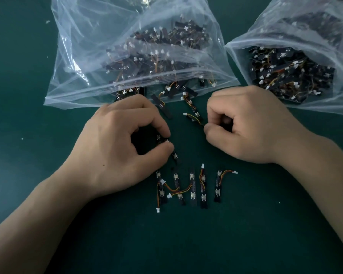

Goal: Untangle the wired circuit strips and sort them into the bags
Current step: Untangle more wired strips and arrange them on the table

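Two clear plastic bags lie at the back of the green table: a large bag (83, 62) at centre left and a second bag (285, 26) at the right, both full of black circuit strips with coloured wires and white plugs. My left hand (117, 147) pinches a black strip (164, 141) between thumb and forefinger. My right hand (249, 125) pinches the wire end of another strip (194, 116). Several strips (192, 186) lie in a row side by side in front of my hands. A few loose strips (162, 104) spill from the large bag's mouth.
The dark green mat (186, 244) covers the whole table. Small white specks (22, 138) lie on it at the left. The right bag's mouth (325, 107) reaches close to my right wrist.
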The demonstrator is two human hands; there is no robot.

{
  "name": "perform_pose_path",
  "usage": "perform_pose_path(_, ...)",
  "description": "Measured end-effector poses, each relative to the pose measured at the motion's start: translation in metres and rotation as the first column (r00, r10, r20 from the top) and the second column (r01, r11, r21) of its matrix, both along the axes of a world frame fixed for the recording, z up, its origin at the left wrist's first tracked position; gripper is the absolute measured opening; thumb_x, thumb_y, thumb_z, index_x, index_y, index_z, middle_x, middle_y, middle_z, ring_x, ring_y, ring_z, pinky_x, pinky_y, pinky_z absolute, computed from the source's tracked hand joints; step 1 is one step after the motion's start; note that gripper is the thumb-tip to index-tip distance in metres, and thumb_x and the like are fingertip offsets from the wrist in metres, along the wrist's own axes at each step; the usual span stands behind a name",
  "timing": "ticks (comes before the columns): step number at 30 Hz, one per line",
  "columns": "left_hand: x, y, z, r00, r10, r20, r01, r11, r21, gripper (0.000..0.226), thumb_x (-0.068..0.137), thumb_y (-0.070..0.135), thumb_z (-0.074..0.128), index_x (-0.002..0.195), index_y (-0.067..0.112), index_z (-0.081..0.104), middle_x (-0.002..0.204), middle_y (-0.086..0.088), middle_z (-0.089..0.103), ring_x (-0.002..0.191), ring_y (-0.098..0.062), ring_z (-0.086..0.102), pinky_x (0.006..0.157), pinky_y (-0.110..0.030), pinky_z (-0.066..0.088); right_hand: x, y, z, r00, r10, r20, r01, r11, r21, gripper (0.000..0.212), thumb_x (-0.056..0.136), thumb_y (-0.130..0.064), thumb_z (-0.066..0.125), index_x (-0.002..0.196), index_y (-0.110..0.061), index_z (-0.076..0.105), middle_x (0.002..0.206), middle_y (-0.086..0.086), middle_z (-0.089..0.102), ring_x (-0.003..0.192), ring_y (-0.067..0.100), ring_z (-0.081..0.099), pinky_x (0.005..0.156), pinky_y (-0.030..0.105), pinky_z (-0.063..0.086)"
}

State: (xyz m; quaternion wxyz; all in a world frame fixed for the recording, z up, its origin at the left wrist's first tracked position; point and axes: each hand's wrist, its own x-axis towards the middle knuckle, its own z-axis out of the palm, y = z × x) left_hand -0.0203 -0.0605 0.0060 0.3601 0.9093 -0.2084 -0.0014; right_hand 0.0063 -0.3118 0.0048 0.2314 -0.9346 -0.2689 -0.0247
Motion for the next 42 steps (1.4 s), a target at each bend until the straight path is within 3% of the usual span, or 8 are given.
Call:
perform_pose_path(3,0.000,0.000,0.000,1.000,0.013,0.001,-0.013,1.000,0.010,0.015,0.079,0.044,0.076,0.091,0.035,0.076,0.104,0.015,0.065,0.096,-0.011,0.065,0.083,-0.030,0.048,-0.001,0.003,0.001,0.999,-0.030,-0.010,0.030,0.999,-0.016,0.019,0.080,-0.034,0.059,0.064,-0.027,0.052,0.058,-0.013,0.046,0.060,0.008,0.049,0.055,0.033,0.042)
perform_pose_path(9,0.000,0.000,0.000,1.000,0.000,0.005,0.000,1.000,0.020,0.021,0.078,0.048,0.078,0.094,0.035,0.078,0.103,0.013,0.065,0.097,-0.013,0.066,0.087,-0.037,0.051,-0.004,0.005,0.001,1.000,-0.002,0.006,0.002,0.999,-0.035,0.019,0.084,-0.034,0.059,0.066,-0.029,0.056,0.056,-0.017,0.042,0.057,0.003,0.047,0.054,0.025,0.034)
perform_pose_path(13,0.000,0.000,-0.001,1.000,0.002,0.008,-0.002,1.000,0.031,0.023,0.076,0.050,0.079,0.094,0.037,0.078,0.103,0.014,0.065,0.097,-0.013,0.065,0.086,-0.038,0.051,-0.001,-0.001,0.000,1.000,0.023,0.001,-0.023,1.000,0.005,0.024,0.090,-0.035,0.054,0.066,-0.028,0.054,0.057,-0.012,0.045,0.057,0.009,0.048,0.053,0.033,0.040)
perform_pose_path(17,0.001,0.001,-0.002,1.000,0.002,0.010,-0.003,0.999,0.038,0.022,0.076,0.049,0.079,0.095,0.038,0.078,0.104,0.015,0.064,0.100,-0.011,0.065,0.089,-0.039,0.051,0.002,-0.010,-0.001,0.998,0.055,-0.027,-0.055,0.998,0.019,0.001,0.084,-0.033,0.059,0.085,-0.033,0.059,0.061,-0.013,0.048,0.061,0.010,0.053,0.056,0.032,0.043)
perform_pose_path(20,0.001,0.001,-0.002,1.000,0.000,0.011,-0.001,0.999,0.035,0.021,0.077,0.048,0.079,0.095,0.038,0.078,0.103,0.015,0.064,0.100,-0.011,0.065,0.090,-0.041,0.051,0.002,-0.011,-0.003,0.996,0.081,-0.032,-0.080,0.996,0.026,0.014,0.083,-0.033,0.065,0.097,-0.033,0.063,0.066,-0.014,0.049,0.063,0.009,0.053,0.057,0.033,0.045)
perform_pose_path(26,0.001,0.000,-0.002,1.000,-0.003,0.009,0.003,0.999,0.033,0.022,0.077,0.048,0.078,0.097,0.037,0.077,0.103,0.016,0.064,0.099,-0.009,0.064,0.089,-0.036,0.049,0.000,-0.006,-0.006,0.989,0.148,-0.002,-0.148,0.989,0.022,0.009,0.088,-0.032,0.069,0.096,-0.029,0.070,0.068,-0.013,0.050,0.064,0.009,0.052,0.058,0.038,0.048)
perform_pose_path(32,0.001,0.001,-0.002,1.000,-0.001,0.024,0.000,0.999,0.054,0.024,0.076,0.050,0.079,0.096,0.038,0.074,0.104,0.018,0.064,0.096,-0.003,0.061,0.086,-0.034,0.045,-0.002,-0.002,-0.008,0.996,0.083,0.020,-0.083,0.996,0.043,0.022,0.095,-0.046,0.063,0.111,-0.031,0.068,0.067,-0.013,0.050,0.067,0.008,0.052,0.058,0.034,0.046)
perform_pose_path(42,0.002,0.001,-0.003,1.000,-0.008,0.027,0.007,0.998,0.057,0.022,0.077,0.047,0.078,0.097,0.036,0.078,0.103,0.015,0.065,0.097,-0.009,0.065,0.087,-0.033,0.049,-0.003,0.003,-0.012,0.974,0.224,0.024,-0.225,0.974,0.041,0.015,0.100,-0.035,0.067,0.107,-0.027,0.078,0.076,-0.015,0.058,0.071,0.008,0.050,0.067,0.044,0.051)
